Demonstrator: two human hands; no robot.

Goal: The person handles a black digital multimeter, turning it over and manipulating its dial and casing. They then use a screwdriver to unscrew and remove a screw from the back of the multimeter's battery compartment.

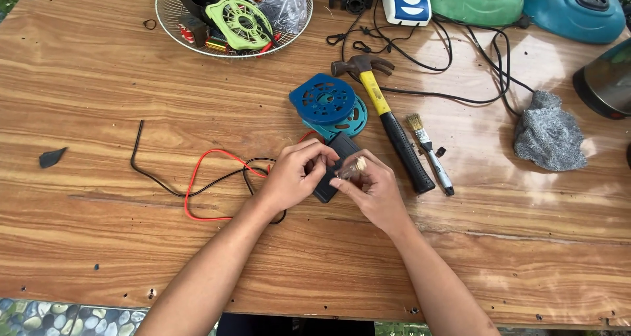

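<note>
Over the middle of the worn wooden table, the left hand was curled shut around the near end of a flat black rectangular plastic box, steadying it, while the right hand pinched a small pale brass-tipped part against the box's upper face; whether that part was seated or only held there I could not tell, as the fingers hid the joint. A red wire and a black wire trailed loose from under the left hand toward nine o'clock, tied to nothing that showed, so the work looked partway through at best. Just beyond the box, at twelve o'clock, lay two stacked round blue plastic fan covers, set apart from any housing. At two o'clock rested a yellow-shafted claw hammer with a black grip, untouched, and beside it a small bristle paintbrush. A crumpled grey cloth sat at three o'clock. Far off at eleven o'clock stood a white wire basket heaped with spare parts, a lime green fan cover among them.
</note>
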